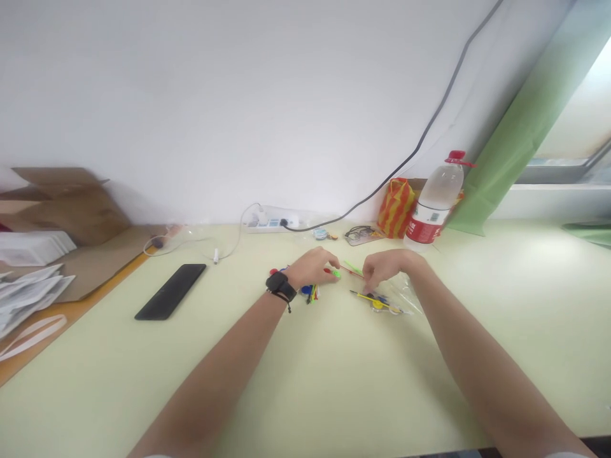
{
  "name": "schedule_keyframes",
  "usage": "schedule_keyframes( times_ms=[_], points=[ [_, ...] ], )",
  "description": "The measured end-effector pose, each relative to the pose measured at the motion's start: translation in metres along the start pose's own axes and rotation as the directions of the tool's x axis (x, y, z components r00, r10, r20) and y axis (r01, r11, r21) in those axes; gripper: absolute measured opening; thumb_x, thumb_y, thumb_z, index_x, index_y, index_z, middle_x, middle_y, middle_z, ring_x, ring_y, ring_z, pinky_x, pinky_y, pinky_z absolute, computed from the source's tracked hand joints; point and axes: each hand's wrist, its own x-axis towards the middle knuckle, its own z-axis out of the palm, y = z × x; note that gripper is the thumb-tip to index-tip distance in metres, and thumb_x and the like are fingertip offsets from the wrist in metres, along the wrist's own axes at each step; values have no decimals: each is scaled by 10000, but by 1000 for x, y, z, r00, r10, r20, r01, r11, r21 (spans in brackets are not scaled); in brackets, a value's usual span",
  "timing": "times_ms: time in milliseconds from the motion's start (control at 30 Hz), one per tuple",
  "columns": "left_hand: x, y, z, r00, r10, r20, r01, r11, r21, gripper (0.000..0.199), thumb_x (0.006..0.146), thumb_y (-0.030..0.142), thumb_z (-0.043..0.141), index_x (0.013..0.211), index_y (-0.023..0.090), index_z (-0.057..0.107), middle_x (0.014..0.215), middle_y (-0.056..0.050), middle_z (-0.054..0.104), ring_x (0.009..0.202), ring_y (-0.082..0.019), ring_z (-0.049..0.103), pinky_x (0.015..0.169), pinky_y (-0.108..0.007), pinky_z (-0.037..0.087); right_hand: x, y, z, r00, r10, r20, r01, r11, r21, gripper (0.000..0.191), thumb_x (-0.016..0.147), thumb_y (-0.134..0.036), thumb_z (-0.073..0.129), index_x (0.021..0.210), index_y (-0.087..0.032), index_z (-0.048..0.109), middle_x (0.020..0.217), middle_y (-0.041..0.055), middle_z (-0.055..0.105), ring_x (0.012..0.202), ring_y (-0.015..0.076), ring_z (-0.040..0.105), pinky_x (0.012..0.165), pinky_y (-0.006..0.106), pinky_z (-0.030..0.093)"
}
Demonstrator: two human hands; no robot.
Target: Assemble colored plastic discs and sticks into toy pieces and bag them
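My left hand (316,267), with a black watch on its wrist, is over a small pile of colourful pieces (310,291) on the pale table. Its thumb and forefinger are apart beside a green piece (337,274). My right hand (382,268) has its fingers pressed together, pointing down at thin sticks; what they hold, if anything, is hidden. Below it lie a yellow stick (377,301) and a yellow round piece (377,305), with clear plastic around them. A red stick (352,271) lies between the hands.
A black phone (172,291) lies at left. Behind are a power strip (273,221) with cables, a large bottle (435,203) and a red and yellow bag (396,208). A cardboard box (71,203) and white packets (31,296) are at far left.
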Motion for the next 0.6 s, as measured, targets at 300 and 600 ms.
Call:
schedule_keyframes(
  times_ms=[300,600],
  points=[
    [-8,-19,-22,995,-77,69,72,995,67,369,712,404,789,1029,216,799,1100,-86,755,1066,-307,665,868,-345,506,-8,-3,-4,1000,12,-26,-11,998,55,119,654,-324,755,698,-216,733,775,40,732,699,208,647,593,301,443],
    [-6,-26,-17,993,-78,93,67,991,115,320,742,289,723,1049,221,783,1095,-69,766,1061,-279,673,860,-316,508,-14,-8,-7,977,38,-211,8,977,213,123,798,-292,642,715,-202,642,768,61,746,705,200,677,638,303,493]
  ],
)
